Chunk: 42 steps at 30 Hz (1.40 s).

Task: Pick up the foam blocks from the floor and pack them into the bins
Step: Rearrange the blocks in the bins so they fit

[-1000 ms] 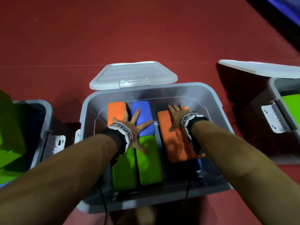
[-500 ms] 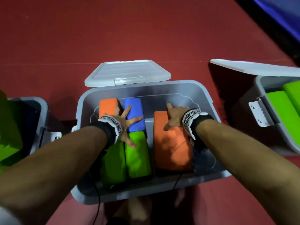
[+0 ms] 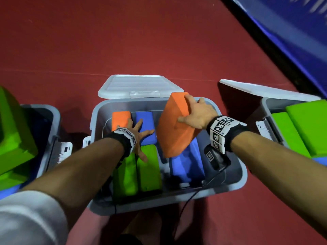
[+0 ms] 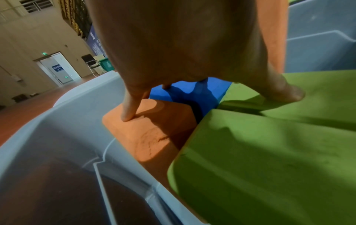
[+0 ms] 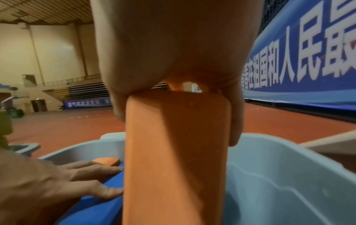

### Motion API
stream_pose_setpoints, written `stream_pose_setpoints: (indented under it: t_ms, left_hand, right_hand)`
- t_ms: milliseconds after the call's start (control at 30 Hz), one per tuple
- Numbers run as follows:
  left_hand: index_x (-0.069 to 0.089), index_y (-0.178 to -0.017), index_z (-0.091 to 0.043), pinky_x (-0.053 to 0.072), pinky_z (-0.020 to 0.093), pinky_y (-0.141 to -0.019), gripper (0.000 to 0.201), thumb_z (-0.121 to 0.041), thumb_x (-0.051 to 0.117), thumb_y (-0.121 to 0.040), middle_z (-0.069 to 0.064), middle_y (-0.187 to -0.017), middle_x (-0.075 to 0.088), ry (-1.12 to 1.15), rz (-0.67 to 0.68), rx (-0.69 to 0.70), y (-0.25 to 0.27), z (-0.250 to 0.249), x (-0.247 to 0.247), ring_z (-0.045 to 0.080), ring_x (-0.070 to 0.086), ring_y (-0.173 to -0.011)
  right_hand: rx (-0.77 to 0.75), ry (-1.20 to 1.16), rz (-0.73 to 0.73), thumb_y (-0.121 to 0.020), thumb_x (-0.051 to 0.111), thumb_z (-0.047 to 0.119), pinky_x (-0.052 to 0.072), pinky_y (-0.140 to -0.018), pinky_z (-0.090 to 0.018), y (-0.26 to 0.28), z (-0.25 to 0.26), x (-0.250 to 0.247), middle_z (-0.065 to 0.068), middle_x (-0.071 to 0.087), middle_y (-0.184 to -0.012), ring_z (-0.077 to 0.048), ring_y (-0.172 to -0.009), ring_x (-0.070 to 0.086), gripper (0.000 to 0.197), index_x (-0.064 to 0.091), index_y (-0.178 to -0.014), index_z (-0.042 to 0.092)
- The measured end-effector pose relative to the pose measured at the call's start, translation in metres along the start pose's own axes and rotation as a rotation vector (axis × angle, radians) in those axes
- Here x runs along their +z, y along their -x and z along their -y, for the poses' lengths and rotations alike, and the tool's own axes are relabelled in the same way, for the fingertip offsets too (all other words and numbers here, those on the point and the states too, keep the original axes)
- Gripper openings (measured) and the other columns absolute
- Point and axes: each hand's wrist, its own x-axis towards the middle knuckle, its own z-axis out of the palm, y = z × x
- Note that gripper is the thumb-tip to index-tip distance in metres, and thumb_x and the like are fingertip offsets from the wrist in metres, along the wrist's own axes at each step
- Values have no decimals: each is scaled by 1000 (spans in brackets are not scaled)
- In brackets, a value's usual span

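The grey middle bin (image 3: 242, 175) holds a small orange block (image 3: 121, 119) (image 4: 152, 126), a blue block (image 3: 146, 124) and two green blocks (image 3: 138, 172) (image 4: 269, 159) on its left side. My left hand (image 3: 138, 137) (image 5: 63, 181) lies spread and flat on them, fingers straight. My right hand (image 3: 196, 113) grips the top end of a large orange block (image 3: 174, 131) (image 5: 175, 152), tilted up on its end above another blue block (image 3: 185, 161) on the bin's right side.
The bin's lid (image 3: 139, 86) hangs open behind it. A bin at the left (image 3: 53, 124) and one at the right (image 3: 270, 110) hold green blocks (image 3: 300, 126). Red floor (image 3: 123, 41) lies beyond, with a blue banner (image 5: 308, 53) along the right.
My right hand has lifted the large orange block from lying flat to tilted up on end, uncovering the blue block beneath. My left hand stays pressed on the left blocks.
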Motion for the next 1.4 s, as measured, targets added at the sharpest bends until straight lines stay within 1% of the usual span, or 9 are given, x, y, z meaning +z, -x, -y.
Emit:
stream_pose_setpoints:
  t_ms: [200,333,500,667,967,1067,1167,1300,1400]
  left_hand:
    - [-3,-155,-38,37,61,-100,129,-82,69,-57,17,-162,-6,-35,-59,9,0,5,2,45,8,-145]
    - [3,-154,-38,41,63,-98,134,-85,70,-49,15,-160,3,-19,-97,15,-5,12,11,40,13,-144]
    - [-7,-151,-50,17,74,-107,129,-88,66,-52,7,-162,-21,75,-93,21,-11,12,22,40,-2,-149]
    - [-11,-150,-52,-3,65,-115,124,-88,62,-56,5,-158,-32,192,-151,51,-15,9,38,33,-22,-147]
    - [-15,-152,-43,4,64,-116,127,-86,62,-61,6,-160,-29,110,-118,16,-20,6,24,39,-21,-147]
    - [-16,-151,-45,22,71,-106,130,-84,67,-58,8,-161,-25,50,-105,24,-19,-2,13,47,-9,-147]
    - [-23,-145,-53,39,68,-92,129,-81,69,-59,1,-156,-36,-27,-53,62,-19,-11,-1,54,-5,-144]
    - [-22,-146,-53,29,65,-105,127,-76,72,-63,-1,-157,-35,-60,10,70,-17,-10,-11,56,-9,-143]
    - [-23,-145,-54,32,61,-106,127,-81,68,-60,2,-158,-33,-100,10,52,-17,-10,-12,57,-2,-143]
  right_hand:
    - [18,-156,-86,-81,63,54,45,-87,-43,10,31,47,-18,36,-131,-45,-104,58,92,10,-152,31]
    - [4,-260,19,-88,56,56,42,-98,-43,3,43,79,-19,32,-138,-42,-113,54,86,7,-154,31]
    - [-56,-327,241,-99,44,29,30,-112,-35,-13,36,109,-22,14,-157,-37,-137,36,74,-4,-156,30]
    - [-98,-245,364,-103,39,34,24,-115,-34,-27,12,110,-30,17,-154,-37,-142,27,75,-15,-154,21]
    - [-135,-194,406,-103,38,39,24,-117,-38,-53,11,122,-25,10,-158,-36,-142,30,77,-18,-153,22]
    - [-161,-222,403,-103,39,40,25,-116,-39,-54,10,128,-25,7,-159,-37,-141,31,78,-19,-152,25]
    - [-171,-333,389,-102,42,41,26,-116,-39,-53,4,126,-20,11,-160,-34,-142,31,80,-17,-153,24]
    - [-19,-527,210,-104,35,40,36,-103,-32,-63,-21,119,-19,43,-147,-34,-128,50,72,-13,-154,20]
    - [19,-370,225,-101,45,32,33,-112,-36,-76,-44,129,-18,33,-154,-35,-136,41,73,-1,-156,19]
